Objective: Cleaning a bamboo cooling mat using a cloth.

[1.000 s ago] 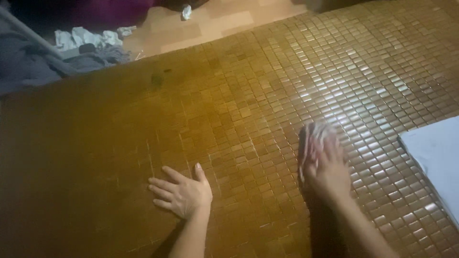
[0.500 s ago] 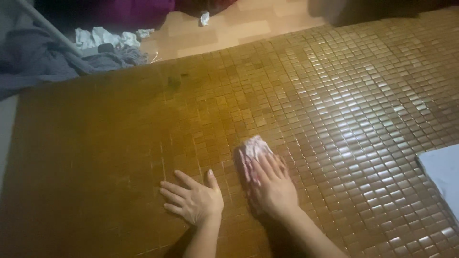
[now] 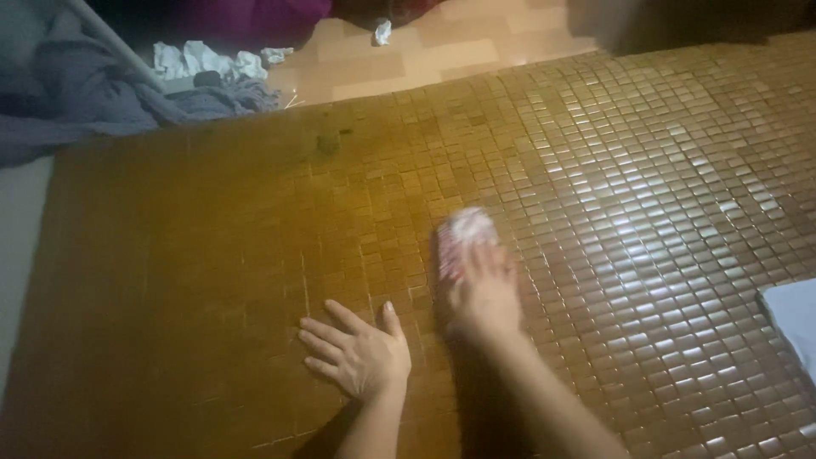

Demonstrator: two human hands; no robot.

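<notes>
A brown mat of small glossy tiles [image 3: 612, 195] covers most of the view. My left hand [image 3: 361, 353] lies flat on the mat with its fingers spread, holding nothing. My right hand [image 3: 484, 293] presses a pink and white cloth [image 3: 461, 234] onto the mat just right of the left hand. The cloth sticks out beyond my fingertips and is blurred by motion.
A dark spot [image 3: 327, 143] marks the mat near its far edge. Beyond the edge lie grey fabric [image 3: 76, 102], crumpled white pieces [image 3: 200, 61] and a tan floor [image 3: 399, 55]. A pale blue sheet [image 3: 795, 319] lies at the right edge.
My right hand slid the cloth left from the right side of the mat to beside my left hand, then pushed it away from me. My left hand stayed flat.
</notes>
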